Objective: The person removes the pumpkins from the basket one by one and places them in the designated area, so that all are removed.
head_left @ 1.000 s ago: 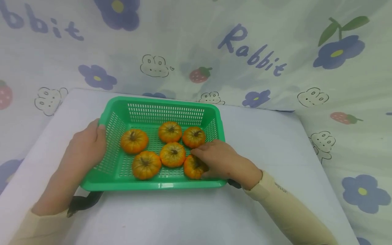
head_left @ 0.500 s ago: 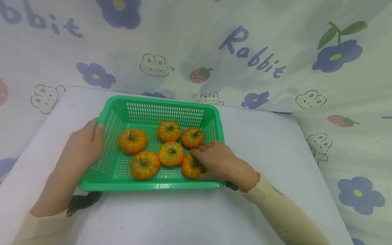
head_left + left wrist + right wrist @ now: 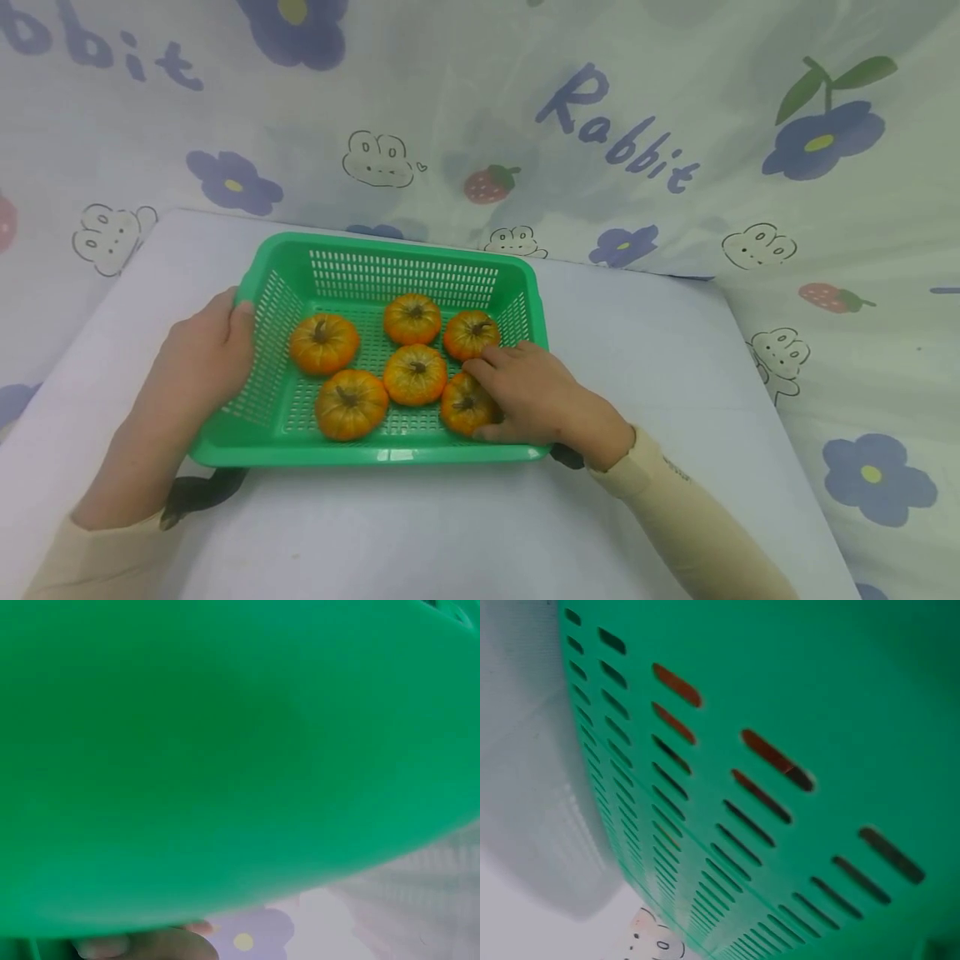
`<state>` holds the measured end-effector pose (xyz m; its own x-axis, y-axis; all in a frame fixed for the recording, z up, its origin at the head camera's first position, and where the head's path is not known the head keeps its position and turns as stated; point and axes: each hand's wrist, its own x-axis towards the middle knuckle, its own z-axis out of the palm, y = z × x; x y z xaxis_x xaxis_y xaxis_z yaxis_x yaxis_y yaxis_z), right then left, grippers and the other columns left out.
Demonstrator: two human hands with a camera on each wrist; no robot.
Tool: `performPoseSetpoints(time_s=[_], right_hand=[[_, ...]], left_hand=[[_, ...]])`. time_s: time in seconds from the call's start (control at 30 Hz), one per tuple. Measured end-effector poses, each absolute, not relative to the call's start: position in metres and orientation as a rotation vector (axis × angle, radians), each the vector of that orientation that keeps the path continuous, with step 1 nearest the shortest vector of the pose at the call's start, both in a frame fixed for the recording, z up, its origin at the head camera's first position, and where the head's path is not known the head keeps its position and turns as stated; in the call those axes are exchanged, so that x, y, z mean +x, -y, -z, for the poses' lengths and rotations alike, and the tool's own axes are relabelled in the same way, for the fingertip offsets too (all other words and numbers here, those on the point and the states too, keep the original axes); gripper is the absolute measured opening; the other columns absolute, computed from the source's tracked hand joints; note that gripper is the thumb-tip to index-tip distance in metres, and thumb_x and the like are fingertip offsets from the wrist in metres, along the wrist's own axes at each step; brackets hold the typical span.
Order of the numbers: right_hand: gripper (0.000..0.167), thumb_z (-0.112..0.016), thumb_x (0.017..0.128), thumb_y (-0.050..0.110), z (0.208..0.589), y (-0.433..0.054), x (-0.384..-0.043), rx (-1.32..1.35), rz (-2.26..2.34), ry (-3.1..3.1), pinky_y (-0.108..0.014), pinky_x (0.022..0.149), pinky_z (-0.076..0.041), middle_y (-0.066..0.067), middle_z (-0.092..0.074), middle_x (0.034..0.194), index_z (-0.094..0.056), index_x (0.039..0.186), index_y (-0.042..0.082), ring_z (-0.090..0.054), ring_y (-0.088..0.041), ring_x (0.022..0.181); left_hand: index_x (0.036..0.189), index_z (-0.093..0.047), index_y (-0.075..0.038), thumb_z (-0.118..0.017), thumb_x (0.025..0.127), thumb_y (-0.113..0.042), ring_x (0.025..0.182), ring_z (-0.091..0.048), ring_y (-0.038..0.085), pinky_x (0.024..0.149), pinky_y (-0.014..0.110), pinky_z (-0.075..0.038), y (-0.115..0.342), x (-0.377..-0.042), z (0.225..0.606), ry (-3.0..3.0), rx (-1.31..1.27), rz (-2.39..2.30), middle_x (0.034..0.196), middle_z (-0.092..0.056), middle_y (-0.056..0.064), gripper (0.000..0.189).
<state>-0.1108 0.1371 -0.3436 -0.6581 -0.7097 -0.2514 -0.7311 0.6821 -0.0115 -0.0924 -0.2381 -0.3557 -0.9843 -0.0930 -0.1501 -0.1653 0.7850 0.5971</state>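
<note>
A green plastic basket (image 3: 397,456) with slotted walls stands on the white table, with several small orange pumpkins inside. My left hand (image 3: 206,354) grips its left rim, thumb on top. In the left wrist view the basket wall (image 3: 225,765) fills most of the picture, and fingertips (image 3: 161,945) show below it. My right hand (image 3: 528,392) reaches over the right rim and holds the pumpkin (image 3: 463,404) in the near right corner, thumb on its near side. Another pumpkin (image 3: 415,375) sits right against its left. In the right wrist view the slotted wall (image 3: 840,697) hides that hand.
The other pumpkins are one at the left (image 3: 324,344), one at the near left (image 3: 351,406), one at the back (image 3: 412,319) and one at the back right (image 3: 471,335). A printed curtain (image 3: 450,100) hangs behind the white table (image 3: 637,350).
The pumpkin under my right hand has shifted slightly left and turned, so its stem now shows. The middle pumpkin has edged left too. My left hand keeps its grip on the rim.
</note>
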Motion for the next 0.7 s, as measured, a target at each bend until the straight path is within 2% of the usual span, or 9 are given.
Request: performPoseSetpoints(time_s=[0.43, 0.7], right_hand=[[0.078, -0.067, 0.085, 0.076, 0.3471, -0.1417, -0.1090, -1.181, -0.006, -2.735, -0.037, 0.094, -0.048, 0.002, -0.067, 0.120, -0.066, 0.130, 0.012, -0.062, -0.015, 0.108], [0.078, -0.067, 0.085, 0.077, 0.3476, -0.1433, -0.1077, -1.182, 0.083, -2.744, -0.039, 0.100, -0.047, 0.002, -0.070, 0.119, -0.066, 0.128, 0.012, -0.063, -0.016, 0.110]], left_hand=[[0.160, -0.018, 0.010, -0.017, 0.113, -0.041, 0.077, -0.061, 0.037, 0.055, 0.043, -0.053, 0.2378, -0.0911, 0.3567, -2.856, -0.206, -0.994, 0.112, -0.056, 0.034, 0.070], [0.160, -0.018, 0.010, -0.016, 0.113, -0.040, 0.076, -0.061, 0.036, 0.055, 0.043, -0.053, 0.2373, -0.0914, 0.3553, -2.858, -0.202, -0.991, 0.111, -0.057, 0.033, 0.069]])
